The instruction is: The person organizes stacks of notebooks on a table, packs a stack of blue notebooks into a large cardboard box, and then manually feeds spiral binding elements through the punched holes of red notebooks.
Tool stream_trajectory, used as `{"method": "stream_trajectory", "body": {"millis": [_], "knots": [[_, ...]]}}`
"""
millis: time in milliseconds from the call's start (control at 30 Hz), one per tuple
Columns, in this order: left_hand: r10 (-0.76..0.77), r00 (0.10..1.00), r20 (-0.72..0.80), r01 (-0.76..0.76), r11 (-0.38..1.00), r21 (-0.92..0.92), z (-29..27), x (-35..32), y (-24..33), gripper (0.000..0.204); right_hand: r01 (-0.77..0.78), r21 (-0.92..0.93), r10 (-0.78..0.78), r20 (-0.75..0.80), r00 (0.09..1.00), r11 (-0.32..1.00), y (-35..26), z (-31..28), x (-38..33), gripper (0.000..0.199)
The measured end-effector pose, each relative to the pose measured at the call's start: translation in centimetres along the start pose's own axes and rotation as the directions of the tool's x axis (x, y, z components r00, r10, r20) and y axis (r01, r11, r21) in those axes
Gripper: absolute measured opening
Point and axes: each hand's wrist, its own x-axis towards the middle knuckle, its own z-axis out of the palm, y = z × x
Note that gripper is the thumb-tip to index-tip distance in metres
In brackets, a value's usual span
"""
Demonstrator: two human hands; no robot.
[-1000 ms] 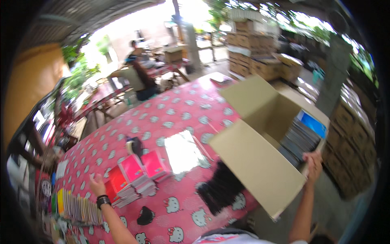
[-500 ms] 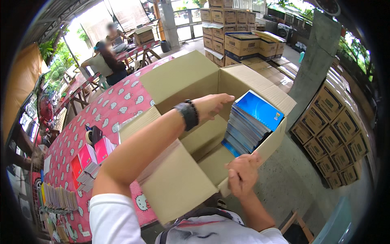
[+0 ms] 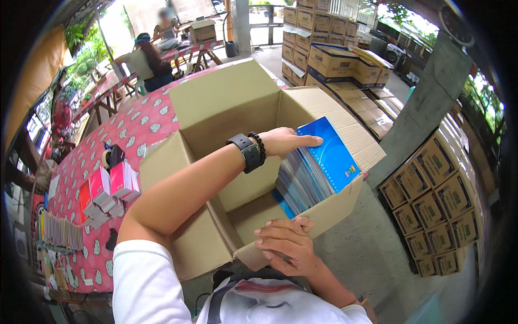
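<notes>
An open cardboard box [image 3: 226, 116] sits at the table's right edge, its flaps spread. Inside its right end is a tall stack of notebooks [image 3: 305, 183] with a blue notebook [image 3: 332, 154] on top. My left hand [image 3: 283, 142] reaches across the box, its thumb on the blue notebook's far left corner and its fingers curled down the stack's side, mostly hidden. On the box's near right rim, my right hand [image 3: 288, 245] is bent over the cardboard edge, fingers closed on it.
Pink and red notebooks [image 3: 105, 189] lie in piles on the pink patterned tablecloth [image 3: 145, 116], near a tape dispenser [image 3: 112, 156] and a row of upright booklets [image 3: 59, 229]. Stacked cartons [image 3: 431, 205] stand right, beyond a concrete post [image 3: 421, 89]. Two people sit at a far table.
My left hand has moved from beside the stack onto the top notebook's corner. My right hand has slid left and nearer along the rim. The view has shifted, and the box appears turned.
</notes>
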Motion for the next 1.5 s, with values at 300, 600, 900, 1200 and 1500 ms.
{"method": "stream_trajectory", "body": {"millis": [300, 600, 900, 1200, 1500], "knots": [[-0.024, 0.998, -0.058, 0.035, 0.983, 0.183, 0.2, -2.0, 1.5, 0.087, -0.002, -0.005, 0.002, 0.021, 1.000, 1.000, -0.1, 0.0, -0.1, 0.022], [0.069, 0.998, -0.002, -0.069, 0.998, -0.009, 0.8, -1.6, 0.6, 0.099, 0.010, -0.022, -0.010, 0.010, 1.000, 1.000, -0.3, 0.1, -0.3, 0.021], [0.000, 0.970, -0.245, 0.046, 0.983, 0.180, 1.2, -1.8, 0.2, 0.087, 0.026, -0.026, -0.027, -0.014, 1.000, 0.999, -0.1, 0.3, -0.3, 0.021], [-0.204, 0.979, -0.016, 0.188, 0.930, -0.316, 1.2, -1.2, -0.3, 0.097, 0.029, -0.026, -0.029, -0.006, 1.000, 0.999, -0.1, 0.1, -0.6, 0.023], [-0.237, 0.971, 0.031, 0.207, 0.769, -0.605, 1.2, -1.3, -2.6, 0.110, 0.050, -0.012, -0.050, 0.012, 0.999, 0.999, -0.2, 0.0, -0.6, 0.022]]}}
